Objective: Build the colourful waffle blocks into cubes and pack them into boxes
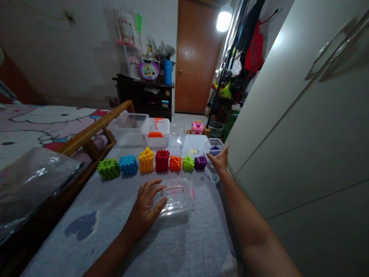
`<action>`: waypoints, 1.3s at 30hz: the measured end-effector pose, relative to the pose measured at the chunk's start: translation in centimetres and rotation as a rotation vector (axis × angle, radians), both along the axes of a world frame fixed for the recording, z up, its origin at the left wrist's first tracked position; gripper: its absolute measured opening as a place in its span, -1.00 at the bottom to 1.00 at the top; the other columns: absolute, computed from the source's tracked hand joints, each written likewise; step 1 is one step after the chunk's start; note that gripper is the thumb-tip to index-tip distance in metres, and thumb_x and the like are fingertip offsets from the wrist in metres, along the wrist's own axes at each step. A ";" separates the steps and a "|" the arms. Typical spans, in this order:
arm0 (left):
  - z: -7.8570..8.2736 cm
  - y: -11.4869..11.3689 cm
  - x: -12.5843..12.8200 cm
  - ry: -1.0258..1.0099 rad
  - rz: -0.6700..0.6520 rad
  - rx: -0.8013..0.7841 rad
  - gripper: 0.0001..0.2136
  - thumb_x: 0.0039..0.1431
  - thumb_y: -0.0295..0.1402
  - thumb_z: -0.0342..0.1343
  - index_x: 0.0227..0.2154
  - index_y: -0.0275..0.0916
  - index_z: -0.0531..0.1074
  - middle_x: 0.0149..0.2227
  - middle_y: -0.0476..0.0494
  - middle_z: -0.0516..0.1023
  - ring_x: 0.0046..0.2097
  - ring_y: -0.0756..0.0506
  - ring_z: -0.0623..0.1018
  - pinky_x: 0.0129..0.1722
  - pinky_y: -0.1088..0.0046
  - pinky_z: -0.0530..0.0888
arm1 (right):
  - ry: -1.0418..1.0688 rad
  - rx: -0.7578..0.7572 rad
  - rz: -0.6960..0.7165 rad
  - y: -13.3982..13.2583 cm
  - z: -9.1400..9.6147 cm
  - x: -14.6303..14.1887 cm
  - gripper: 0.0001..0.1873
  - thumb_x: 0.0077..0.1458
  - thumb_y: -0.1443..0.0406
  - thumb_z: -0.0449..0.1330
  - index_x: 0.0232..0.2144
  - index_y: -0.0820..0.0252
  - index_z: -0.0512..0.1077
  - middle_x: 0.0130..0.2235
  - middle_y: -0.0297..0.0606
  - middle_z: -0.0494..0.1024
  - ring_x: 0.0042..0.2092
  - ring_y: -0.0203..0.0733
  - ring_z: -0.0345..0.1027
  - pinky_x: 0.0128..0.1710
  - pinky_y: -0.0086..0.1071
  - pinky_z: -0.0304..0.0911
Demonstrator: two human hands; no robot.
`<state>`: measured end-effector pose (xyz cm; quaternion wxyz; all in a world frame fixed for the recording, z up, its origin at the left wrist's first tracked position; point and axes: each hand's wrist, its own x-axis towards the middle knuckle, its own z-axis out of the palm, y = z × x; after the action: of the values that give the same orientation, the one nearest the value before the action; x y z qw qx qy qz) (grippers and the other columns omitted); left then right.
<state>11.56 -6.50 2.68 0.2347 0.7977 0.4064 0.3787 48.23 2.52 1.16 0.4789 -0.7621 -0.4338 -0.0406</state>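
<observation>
My right hand is at the far right edge of the cloth-covered surface, gripping a small clear plastic container with dark purple pieces inside. Nearer to me, my left hand lies over the left side of a clear plastic lid with a handle. Its fingers are apart, close to the handle; whether a box is under the lid is hard to tell. Beyond it stands a row of interlocking-block stacks: green, blue, yellow, red, orange, lime and purple.
Behind the row are a large clear bin, a lidded box with orange clips and a small clear box. A wooden rail and a plastic bag border the left; a white wardrobe rises on the right.
</observation>
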 end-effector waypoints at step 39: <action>6.1 2.8 -1.6 -0.164 0.065 -0.053 -0.77 0.28 -0.15 0.02 -0.26 -0.18 0.45 -0.12 -0.12 0.54 0.04 -0.16 0.49 0.12 0.30 0.36 | -0.124 -0.059 0.470 -4.1 3.4 -1.5 -0.53 0.04 0.23 0.14 0.01 0.26 0.36 -0.14 -0.08 0.55 -0.14 -0.04 0.44 -0.08 -0.13 0.33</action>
<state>9.98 -3.70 8.77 0.2757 0.7439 0.4212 0.4394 46.70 -1.53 4.51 0.4252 -0.6499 -0.6288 0.0381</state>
